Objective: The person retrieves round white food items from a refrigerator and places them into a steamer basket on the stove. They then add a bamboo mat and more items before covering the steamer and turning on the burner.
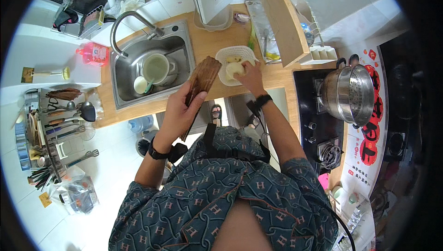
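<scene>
My left hand point(182, 108) grips a dark brown wooden board point(205, 76), tilted above the counter edge just right of the sink. At the white perforated plastic basket point(221, 56), my right hand point(251, 74) reaches over the right side, its fingers on a pale, round, peeled vegetable point(234, 70). Smaller yellowish pieces point(233, 58) lie behind it in the basket. The basket stands on the wooden counter point(204, 45). Whether the round piece is lifted off the basket floor, I cannot tell.
The steel sink point(119, 99) holds a light-coloured pot point(156, 68) and a small bowl point(140, 85). An open wooden cabinet door point(282, 19) juts out at the back right. A steel steamer pot point(341, 95) stands on the black hob point(303, 112). Behind the basket lie a cut red onion point(241, 18) and a green stalk point(252, 36).
</scene>
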`<state>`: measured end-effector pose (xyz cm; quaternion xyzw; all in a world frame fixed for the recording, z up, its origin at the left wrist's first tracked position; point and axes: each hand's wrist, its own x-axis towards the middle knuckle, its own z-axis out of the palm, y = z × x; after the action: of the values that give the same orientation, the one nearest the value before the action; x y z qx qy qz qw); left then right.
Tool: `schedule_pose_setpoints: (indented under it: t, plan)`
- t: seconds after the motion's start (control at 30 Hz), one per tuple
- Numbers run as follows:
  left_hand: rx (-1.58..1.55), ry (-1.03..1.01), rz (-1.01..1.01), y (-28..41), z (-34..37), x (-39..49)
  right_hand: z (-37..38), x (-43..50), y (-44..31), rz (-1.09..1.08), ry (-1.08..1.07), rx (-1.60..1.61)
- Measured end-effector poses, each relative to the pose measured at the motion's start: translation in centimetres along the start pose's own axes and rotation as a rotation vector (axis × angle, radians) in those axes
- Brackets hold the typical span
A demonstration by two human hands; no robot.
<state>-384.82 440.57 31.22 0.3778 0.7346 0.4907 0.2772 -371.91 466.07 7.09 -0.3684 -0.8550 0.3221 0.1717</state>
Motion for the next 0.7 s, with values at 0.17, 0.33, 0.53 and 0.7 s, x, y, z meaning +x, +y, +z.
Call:
schedule_pose_setpoints:
  t: [0.17, 0.33, 0.53, 0.7]
  plan:
    - [0.007, -0.116, -0.051, 0.0, -0.1, 0.4, 3.3, 1.1, 0.9, 0.103, -0.075, -0.105]
    - [-0.157, -0.316, -0.002, 0.6, 1.6, 1.5, -3.8, -4.5, -0.6, 0.056, -0.221, 0.414]
    - [-0.390, -0.571, 0.099, 6.4, 10.2, 4.8, -17.6, -15.3, -2.1, 0.096, -0.485, 1.600]
    - [-0.507, -0.537, 0.244, 12.5, 20.3, 6.9, -26.3, -20.1, 0.8, 0.094, -0.077, 0.980]
